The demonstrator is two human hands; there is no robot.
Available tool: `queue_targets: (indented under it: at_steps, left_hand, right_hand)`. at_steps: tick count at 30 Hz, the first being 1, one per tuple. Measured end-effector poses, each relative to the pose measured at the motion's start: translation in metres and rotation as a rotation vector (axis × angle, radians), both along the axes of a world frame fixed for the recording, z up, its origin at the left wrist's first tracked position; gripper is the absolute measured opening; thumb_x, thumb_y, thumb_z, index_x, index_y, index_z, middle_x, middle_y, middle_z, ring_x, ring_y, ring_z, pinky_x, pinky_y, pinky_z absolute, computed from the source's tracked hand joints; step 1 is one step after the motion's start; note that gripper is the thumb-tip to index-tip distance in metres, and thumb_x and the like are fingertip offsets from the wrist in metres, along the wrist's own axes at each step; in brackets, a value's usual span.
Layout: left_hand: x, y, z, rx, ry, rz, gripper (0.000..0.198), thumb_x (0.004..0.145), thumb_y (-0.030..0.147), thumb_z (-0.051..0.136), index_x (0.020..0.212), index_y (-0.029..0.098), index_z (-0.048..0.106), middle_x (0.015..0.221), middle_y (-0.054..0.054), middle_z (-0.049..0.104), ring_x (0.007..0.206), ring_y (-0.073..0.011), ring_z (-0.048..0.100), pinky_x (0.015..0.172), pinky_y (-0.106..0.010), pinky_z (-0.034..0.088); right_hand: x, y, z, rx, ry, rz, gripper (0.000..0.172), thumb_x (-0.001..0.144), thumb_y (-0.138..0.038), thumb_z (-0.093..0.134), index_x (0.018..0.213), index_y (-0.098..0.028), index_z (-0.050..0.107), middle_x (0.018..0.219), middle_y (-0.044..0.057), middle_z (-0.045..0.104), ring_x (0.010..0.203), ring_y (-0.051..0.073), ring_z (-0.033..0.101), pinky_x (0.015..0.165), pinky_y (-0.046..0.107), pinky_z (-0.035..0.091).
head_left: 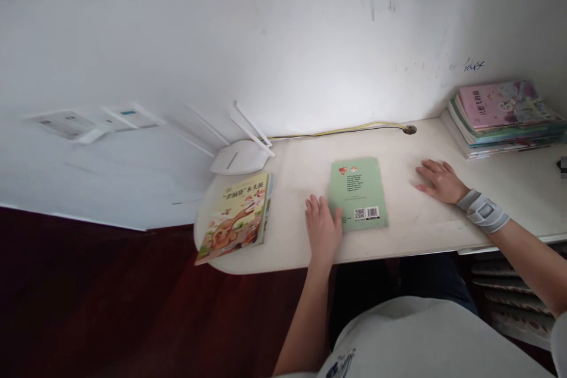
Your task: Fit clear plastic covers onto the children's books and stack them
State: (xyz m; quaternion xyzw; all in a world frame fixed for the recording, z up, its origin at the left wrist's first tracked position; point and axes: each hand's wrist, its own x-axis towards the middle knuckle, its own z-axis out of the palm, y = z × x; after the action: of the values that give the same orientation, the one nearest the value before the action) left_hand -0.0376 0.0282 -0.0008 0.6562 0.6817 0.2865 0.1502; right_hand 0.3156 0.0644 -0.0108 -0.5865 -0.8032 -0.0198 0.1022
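Note:
A green book lies on the white desk, its back cover with a barcode and QR code facing up. My left hand rests on the desk at the book's left edge, fingers stretched out, the thumb at or very near the cover. To the right of the book, my right hand lies with fingers spread on the desk, apart from the book. It wears a grey wrist strap. A yellow picture book lies at the desk's left end, on top of another book, one corner reaching past the edge.
A white router with several antennas stands at the left against the wall. Yellow and black cables run along the wall to a round desk hole. A stack of books sits at the back right. Wall sockets are at far left.

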Motion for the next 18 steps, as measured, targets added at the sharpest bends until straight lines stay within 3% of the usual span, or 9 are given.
queue_targets:
  at_steps: [2, 5, 10, 14, 16, 18]
  left_hand:
    - [0.002, -0.002, -0.002, -0.024, 0.152, 0.013, 0.056, 0.089, 0.041, 0.041, 0.131, 0.005, 0.044, 0.150, -0.023, 0.024, 0.141, -0.0339, 0.011, 0.111, -0.058, 0.015]
    - [0.003, -0.004, -0.002, -0.090, 0.198, 0.004, 0.052, 0.090, 0.040, 0.039, 0.128, 0.006, 0.048, 0.149, -0.024, 0.024, 0.141, -0.0343, 0.012, 0.109, -0.059, 0.016]
    - [-0.003, -0.010, 0.018, -0.056, -0.066, -0.023, 0.052, 0.090, 0.043, 0.041, 0.132, 0.013, 0.046, 0.151, -0.017, 0.026, 0.141, -0.0318, 0.013, 0.111, -0.056, 0.018]
    - [0.013, -0.022, 0.040, 0.061, -0.405, -0.342, 0.060, 0.091, 0.044, 0.041, 0.145, 0.023, 0.026, 0.151, -0.010, 0.028, 0.138, -0.0234, 0.027, 0.111, -0.040, 0.030]
    - [0.034, -0.025, 0.044, 0.132, -0.403, -0.513, 0.072, 0.089, 0.041, 0.046, 0.148, 0.023, 0.009, 0.154, -0.011, 0.020, 0.140, -0.0236, 0.024, 0.112, -0.040, 0.029]
    - [0.059, -0.023, 0.043, 0.239, -0.275, -0.582, 0.081, 0.088, 0.032, 0.049, 0.148, 0.023, -0.004, 0.156, -0.012, 0.008, 0.142, -0.0259, 0.012, 0.113, -0.045, 0.023]
  right_hand:
    - [0.000, 0.000, 0.000, 0.001, -0.003, -0.007, 0.056, 0.089, -0.054, 0.037, 0.128, -0.016, 0.052, 0.139, 0.017, 0.045, 0.129, 0.032, 0.039, 0.101, 0.056, 0.028]
    - [0.000, 0.000, -0.001, 0.014, -0.007, -0.004, 0.055, 0.089, -0.053, 0.039, 0.128, -0.017, 0.052, 0.139, 0.017, 0.045, 0.128, 0.032, 0.039, 0.100, 0.055, 0.029]
    - [0.001, 0.000, -0.003, 0.029, -0.009, 0.001, 0.053, 0.089, -0.051, 0.041, 0.128, -0.017, 0.052, 0.138, 0.017, 0.046, 0.128, 0.031, 0.040, 0.100, 0.055, 0.029]
    - [0.002, 0.001, -0.002, 0.011, -0.012, -0.003, 0.055, 0.089, -0.053, 0.040, 0.129, -0.017, 0.051, 0.139, 0.017, 0.045, 0.129, 0.031, 0.039, 0.101, 0.055, 0.029]
    - [-0.002, 0.000, 0.003, -0.022, -0.031, -0.012, 0.055, 0.089, -0.052, 0.041, 0.130, -0.017, 0.050, 0.140, 0.017, 0.044, 0.130, 0.031, 0.038, 0.101, 0.055, 0.029]
    - [-0.010, -0.004, 0.013, -0.039, -0.072, -0.054, 0.053, 0.089, -0.048, 0.042, 0.130, -0.015, 0.050, 0.141, 0.019, 0.042, 0.131, 0.032, 0.036, 0.102, 0.056, 0.028]
